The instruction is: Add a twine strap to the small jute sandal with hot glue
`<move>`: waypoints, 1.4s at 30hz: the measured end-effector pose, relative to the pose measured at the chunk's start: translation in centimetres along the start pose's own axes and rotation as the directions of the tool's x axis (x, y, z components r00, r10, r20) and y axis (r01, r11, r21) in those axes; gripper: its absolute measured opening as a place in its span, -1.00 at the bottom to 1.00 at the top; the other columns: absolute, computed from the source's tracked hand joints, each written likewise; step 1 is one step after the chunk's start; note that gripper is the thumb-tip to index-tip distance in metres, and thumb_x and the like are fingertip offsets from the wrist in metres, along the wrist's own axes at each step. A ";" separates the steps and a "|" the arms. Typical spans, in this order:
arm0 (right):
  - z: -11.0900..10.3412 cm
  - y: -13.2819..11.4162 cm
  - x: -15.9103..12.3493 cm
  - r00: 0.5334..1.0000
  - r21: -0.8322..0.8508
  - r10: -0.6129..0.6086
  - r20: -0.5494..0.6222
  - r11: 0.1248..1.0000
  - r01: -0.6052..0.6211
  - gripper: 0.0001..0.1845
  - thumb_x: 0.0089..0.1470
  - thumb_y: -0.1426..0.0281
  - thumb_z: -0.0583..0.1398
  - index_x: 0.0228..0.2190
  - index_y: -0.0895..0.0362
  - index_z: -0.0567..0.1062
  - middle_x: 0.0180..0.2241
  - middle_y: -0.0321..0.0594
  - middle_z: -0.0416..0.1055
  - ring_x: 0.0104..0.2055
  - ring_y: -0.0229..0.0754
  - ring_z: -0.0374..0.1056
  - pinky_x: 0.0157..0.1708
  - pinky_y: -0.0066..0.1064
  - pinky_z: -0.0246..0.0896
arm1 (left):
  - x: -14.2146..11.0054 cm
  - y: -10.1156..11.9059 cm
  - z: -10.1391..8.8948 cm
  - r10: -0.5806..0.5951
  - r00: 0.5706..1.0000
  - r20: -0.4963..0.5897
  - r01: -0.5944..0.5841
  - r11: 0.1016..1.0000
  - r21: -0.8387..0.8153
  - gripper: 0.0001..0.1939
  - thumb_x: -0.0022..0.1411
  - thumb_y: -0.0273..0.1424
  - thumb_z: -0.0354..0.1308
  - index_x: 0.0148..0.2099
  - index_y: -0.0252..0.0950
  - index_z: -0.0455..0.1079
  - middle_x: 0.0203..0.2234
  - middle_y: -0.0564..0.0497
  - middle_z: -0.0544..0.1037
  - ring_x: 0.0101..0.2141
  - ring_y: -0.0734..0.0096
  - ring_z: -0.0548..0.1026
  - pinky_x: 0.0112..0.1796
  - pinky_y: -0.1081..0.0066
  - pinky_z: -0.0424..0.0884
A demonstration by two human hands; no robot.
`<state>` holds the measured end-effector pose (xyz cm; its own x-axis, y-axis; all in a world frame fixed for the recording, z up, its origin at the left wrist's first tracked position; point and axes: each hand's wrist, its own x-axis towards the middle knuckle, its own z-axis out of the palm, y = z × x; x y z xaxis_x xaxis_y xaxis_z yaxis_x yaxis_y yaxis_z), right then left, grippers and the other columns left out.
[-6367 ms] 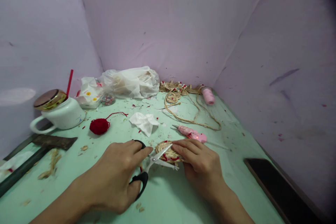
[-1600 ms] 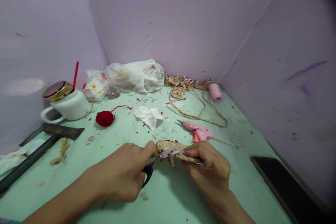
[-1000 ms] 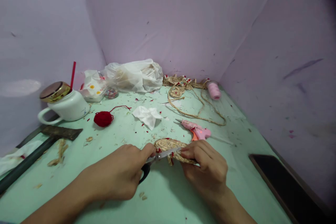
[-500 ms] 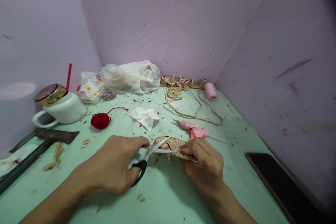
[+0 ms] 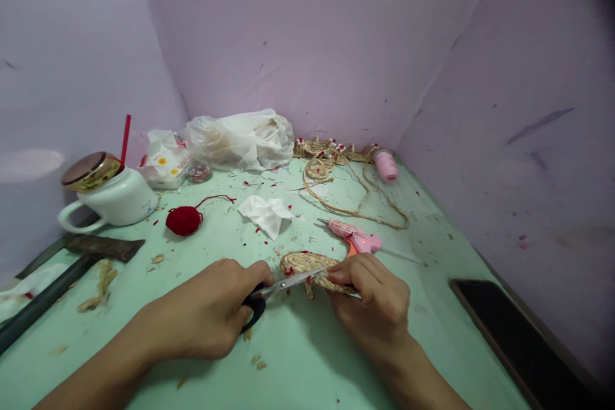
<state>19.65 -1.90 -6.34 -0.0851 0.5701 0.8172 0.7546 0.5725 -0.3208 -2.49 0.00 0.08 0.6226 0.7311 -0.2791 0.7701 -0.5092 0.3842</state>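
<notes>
My left hand [image 5: 211,307] has its fingers through the black handles of a pair of scissors [image 5: 291,282]. Their blades are closed together and lie across a braided straw piece [image 5: 307,262] with red yarn on it. Pinched between the thumb and fingers of my right hand [image 5: 372,295] is the right end of that straw piece, held just above the table. The scissor tips reach close to my right fingertips. Just beyond my right hand lies a pink glue gun [image 5: 353,235] with an orange trigger.
A red yarn ball [image 5: 184,221], a crumpled tissue [image 5: 267,214] and straw cord [image 5: 336,208] lie farther back. At left are a white mug [image 5: 122,198] and a hammer [image 5: 103,248]. A plastic bag [image 5: 245,141] and pink thread spool [image 5: 385,165] stand near the wall; a phone [image 5: 514,339] lies right.
The scissor blades have gone from open to closed over the straw piece, with my left fingers drawing together. My right hand stays nearly still.
</notes>
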 end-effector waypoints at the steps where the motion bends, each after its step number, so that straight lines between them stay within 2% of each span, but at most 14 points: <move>1: 0.0 0.0 0.0 1.000 -0.001 0.004 -0.004 1.000 -0.004 -0.77 -0.25 0.63 0.25 -0.62 0.11 0.33 -0.65 -0.31 0.40 -0.58 -0.27 0.30 -0.58 -0.49 0.15 | 0.0 0.0 0.0 0.007 1.000 -0.002 -0.007 1.000 -0.022 -0.71 0.01 -0.53 -0.09 -0.19 -0.19 0.28 -0.48 0.02 0.43 -0.44 0.35 0.38 -0.45 0.46 0.19; 6: 0.0 0.1 0.0 1.000 0.015 0.019 -0.020 1.000 -0.019 -0.75 -0.29 0.68 0.23 -0.63 0.13 0.33 -0.65 -0.30 0.40 -0.58 -0.28 0.29 -0.59 -0.50 0.13 | 0.5 -0.1 -0.3 0.056 0.996 -0.076 -0.062 0.994 -0.090 -0.67 -0.07 -0.55 -0.05 -0.21 -0.19 0.29 -0.53 0.10 0.41 -0.50 0.44 0.33 -0.46 0.49 0.18; 8: -0.1 0.1 0.0 1.000 0.028 0.023 -0.011 0.999 -0.022 -0.75 -0.30 0.69 0.23 -0.63 0.14 0.33 -0.65 -0.30 0.40 -0.58 -0.27 0.29 -0.59 -0.49 0.13 | 0.7 -0.3 -0.4 0.055 0.989 -0.138 -0.075 0.988 -0.139 -0.65 -0.10 -0.55 -0.03 -0.20 -0.19 0.28 -0.48 0.11 0.42 -0.49 0.46 0.32 -0.45 0.50 0.20; 12: -0.1 0.1 0.0 0.999 0.024 0.035 0.000 0.999 -0.035 -0.76 -0.30 0.69 0.23 -0.63 0.14 0.35 -0.64 -0.30 0.40 -0.58 -0.27 0.28 -0.59 -0.49 0.12 | 1.1 -1.0 -0.3 -0.073 0.943 -0.326 -0.031 0.953 -0.302 -0.66 0.00 -0.49 -0.04 -0.10 -0.23 0.23 -0.38 0.06 0.44 -0.47 0.48 0.34 -0.46 0.52 0.25; 14: -0.1 0.1 0.0 0.999 0.021 0.035 0.003 0.999 -0.036 -0.77 -0.30 0.68 0.23 -0.62 0.14 0.35 -0.65 -0.30 0.39 -0.59 -0.27 0.28 -0.59 -0.49 0.11 | 1.1 -1.0 -0.2 -0.125 0.919 -0.374 -0.011 0.940 -0.342 -0.65 0.02 -0.47 -0.05 -0.08 -0.26 0.22 -0.41 0.05 0.45 -0.46 0.47 0.37 -0.47 0.52 0.26; 16: -0.1 0.2 0.0 0.999 0.014 0.035 0.004 0.999 -0.035 -0.78 -0.29 0.66 0.23 -0.63 0.14 0.34 -0.65 -0.30 0.38 -0.59 -0.28 0.28 -0.59 -0.49 0.11 | 0.9 -0.6 -0.4 -0.102 0.929 -0.355 -0.019 0.947 -0.322 -0.63 -0.01 -0.49 -0.04 -0.09 -0.26 0.25 -0.44 0.07 0.45 -0.46 0.47 0.37 -0.45 0.52 0.26; 19: 0.0 0.2 0.1 0.999 -0.041 0.034 -0.037 0.999 -0.036 -0.79 -0.27 0.63 0.23 -0.63 0.13 0.33 -0.66 -0.32 0.38 -0.59 -0.28 0.28 -0.58 -0.49 0.12 | 0.5 0.5 -0.8 -0.011 0.971 -0.240 -0.040 0.977 -0.208 -0.64 -0.09 -0.53 -0.03 -0.18 -0.22 0.33 -0.47 0.11 0.45 -0.47 0.47 0.36 -0.43 0.52 0.26; 21: -0.1 0.3 0.2 0.997 -0.085 0.021 -0.077 0.996 -0.027 -0.78 -0.25 0.64 0.22 -0.63 0.12 0.32 -0.67 -0.33 0.39 -0.59 -0.29 0.27 -0.58 -0.49 0.12 | 0.3 1.2 -0.9 0.003 0.981 -0.195 -0.027 0.992 -0.121 -0.67 -0.09 -0.52 -0.03 -0.22 -0.21 0.34 -0.47 0.10 0.46 -0.46 0.44 0.37 -0.42 0.49 0.25; 26: 0.0 0.0 0.2 0.999 -0.083 0.019 -0.048 0.996 -0.023 -0.78 -0.27 0.65 0.23 -0.64 0.13 0.33 -0.66 -0.31 0.40 -0.58 -0.27 0.29 -0.58 -0.48 0.13 | 0.6 1.5 0.2 0.014 0.977 -0.214 -0.010 1.000 0.018 -0.62 -0.05 -0.43 0.01 -0.10 -0.21 0.30 -0.33 0.00 0.50 -0.34 0.28 0.45 -0.32 0.39 0.30; 30: 0.1 -0.4 0.1 0.998 -0.064 0.053 -0.039 0.996 -0.055 -0.79 -0.29 0.66 0.22 -0.66 0.14 0.35 -0.68 -0.30 0.38 -0.59 -0.26 0.28 -0.58 -0.47 0.12 | 0.8 1.3 1.2 0.043 0.979 -0.200 -0.037 0.999 0.037 -0.64 -0.03 -0.43 0.00 -0.11 -0.20 0.29 -0.38 0.00 0.50 -0.35 0.28 0.46 -0.30 0.37 0.31; 42: 0.2 -0.6 0.1 0.999 -0.057 0.039 -0.011 0.998 -0.040 -0.81 -0.25 0.59 0.25 -0.67 0.14 0.35 -0.69 -0.29 0.37 -0.60 -0.26 0.28 -0.60 -0.48 0.12 | 0.8 1.0 1.7 0.035 0.997 -0.069 -0.032 0.999 0.044 -0.66 -0.03 -0.55 -0.06 -0.16 -0.22 0.27 -0.45 0.00 0.48 -0.40 0.30 0.44 -0.37 0.41 0.29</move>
<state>19.05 -2.11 -6.13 -0.0483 0.5859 0.8089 0.7929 0.5150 -0.3256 -0.99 -0.74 -1.28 0.6382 0.7424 -0.2038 0.7551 -0.5520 0.3538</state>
